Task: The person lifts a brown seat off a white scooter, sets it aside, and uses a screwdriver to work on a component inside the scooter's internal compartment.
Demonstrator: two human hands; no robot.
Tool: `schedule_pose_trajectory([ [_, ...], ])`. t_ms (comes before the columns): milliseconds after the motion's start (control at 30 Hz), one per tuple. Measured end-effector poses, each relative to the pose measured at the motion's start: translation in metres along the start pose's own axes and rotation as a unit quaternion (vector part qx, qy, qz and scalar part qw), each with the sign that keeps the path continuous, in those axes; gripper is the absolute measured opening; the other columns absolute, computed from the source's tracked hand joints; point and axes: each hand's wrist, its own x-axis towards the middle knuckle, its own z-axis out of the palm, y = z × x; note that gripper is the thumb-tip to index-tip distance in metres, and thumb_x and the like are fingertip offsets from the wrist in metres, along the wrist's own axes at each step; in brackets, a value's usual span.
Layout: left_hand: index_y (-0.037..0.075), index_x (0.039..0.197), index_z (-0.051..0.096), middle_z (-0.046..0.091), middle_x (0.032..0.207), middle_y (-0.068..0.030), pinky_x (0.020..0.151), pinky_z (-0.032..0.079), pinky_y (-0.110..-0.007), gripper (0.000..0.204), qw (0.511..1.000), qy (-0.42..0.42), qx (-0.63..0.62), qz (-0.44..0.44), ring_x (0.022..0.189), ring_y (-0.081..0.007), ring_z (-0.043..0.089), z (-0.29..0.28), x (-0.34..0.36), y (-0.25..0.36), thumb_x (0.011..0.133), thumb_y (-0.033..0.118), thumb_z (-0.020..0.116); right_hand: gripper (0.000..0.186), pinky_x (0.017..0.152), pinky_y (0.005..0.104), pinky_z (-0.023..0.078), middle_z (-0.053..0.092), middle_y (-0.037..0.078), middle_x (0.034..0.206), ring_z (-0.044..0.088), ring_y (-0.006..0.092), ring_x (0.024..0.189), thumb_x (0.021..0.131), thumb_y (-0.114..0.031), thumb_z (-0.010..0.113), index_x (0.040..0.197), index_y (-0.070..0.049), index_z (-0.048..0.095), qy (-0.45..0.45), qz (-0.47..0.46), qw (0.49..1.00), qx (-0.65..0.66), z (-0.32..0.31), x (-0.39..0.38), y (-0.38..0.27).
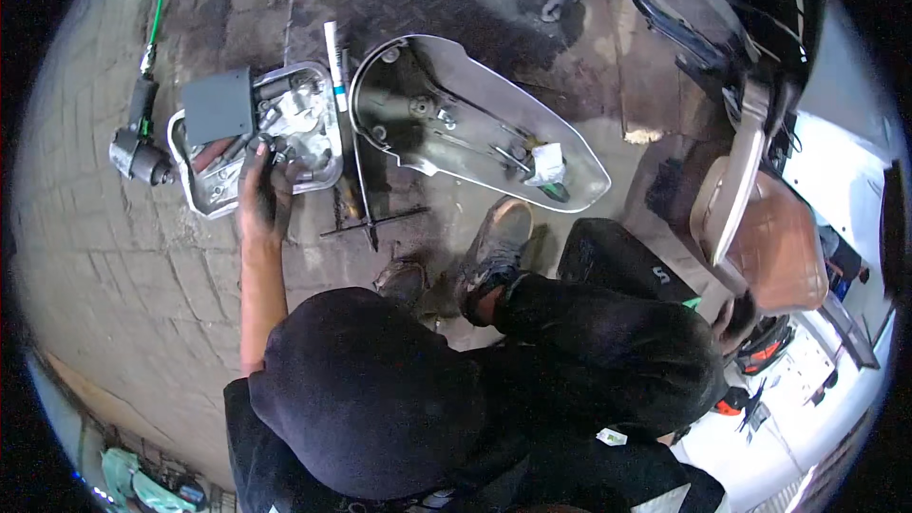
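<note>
My left hand [264,195] reaches over a metal tray [331,167] of loose tools and small metal parts. Its fingers are bent together at a small dark piece that I cannot make out. Across the tray's back left lies a flat dark grey box [217,106]. An impact wrench [142,147], joined to a green air hose [160,9], rests left of the tray. To the right, a silver-grey shell-shaped cover [456,85] lies hollow side up, holding small parts, a screwdriver-like tool and a white packet [546,163]. My right hand is not distinguishable.
A black T-shaped tool [366,199] and a white tube [334,66] lie between tray and cover. My shoes [503,233] are just below the cover. Motorcycle parts with a brown seat [765,247] stand at right, near a black object [617,261].
</note>
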Motion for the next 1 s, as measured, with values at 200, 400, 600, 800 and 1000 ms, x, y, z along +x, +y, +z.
schedule_pose_trajectory([
  [200,0.008,0.114,0.056,0.062,0.099,-0.0044,0.081,0.053,-0.039,0.023,0.997,-0.068,0.006,-0.031,0.091,-0.0191,0.062,0.067,-0.012,-0.026,0.098,0.023,0.059,0.042,0.096,0.0415,0.049,0.063,0.019,0.126,0.064,0.0332,0.109,0.088,-0.017,0.071,0.125,-0.001,0.060,-0.577,-0.142,0.800,-0.076,0.172,0.073,-0.174],
  [400,0.007,0.105,0.058,0.063,0.090,-0.0045,0.075,0.053,-0.036,0.015,0.993,-0.045,-0.019,-0.111,0.084,-0.0181,0.063,0.088,-0.041,-0.064,0.097,0.020,0.062,0.042,0.089,0.0479,0.052,0.063,0.014,0.123,0.061,0.0366,0.109,0.092,-0.027,0.064,0.131,-0.011,0.058,-0.660,-0.358,0.657,-0.074,0.314,0.001,-0.124],
  [600,0.005,0.108,0.059,0.064,0.092,-0.0045,0.077,0.052,-0.033,0.019,0.981,-0.067,0.094,-0.159,0.084,-0.0154,0.062,0.058,-0.066,-0.103,0.096,0.018,0.065,0.042,0.090,0.0460,0.052,0.063,0.012,0.126,0.063,0.0356,0.109,0.085,-0.016,0.063,0.127,-0.014,0.061,-0.584,-0.424,0.686,-0.089,0.349,-0.027,-0.106],
  [800,0.008,0.103,0.058,0.057,0.083,-0.0003,0.062,0.044,-0.027,0.011,0.963,-0.168,0.050,-0.207,0.071,-0.0111,0.053,0.049,-0.078,-0.115,0.096,0.017,0.060,0.039,0.098,0.0441,0.049,0.062,0.013,0.130,0.061,0.0341,0.114,0.081,-0.017,0.065,0.120,-0.015,0.066,-0.575,-0.411,0.704,-0.064,0.357,-0.028,-0.090],
  [1000,0.003,0.102,0.067,0.070,0.089,-0.0055,0.071,0.054,-0.031,0.014,0.915,-0.022,0.385,0.119,0.081,-0.0125,0.065,0.026,-0.037,-0.064,0.093,0.014,0.070,0.033,0.094,0.0434,0.051,0.062,0.016,0.129,0.063,0.0346,0.109,0.084,-0.023,0.068,0.114,-0.011,0.067,-0.552,-0.445,0.702,-0.066,0.362,-0.023,-0.076],
])
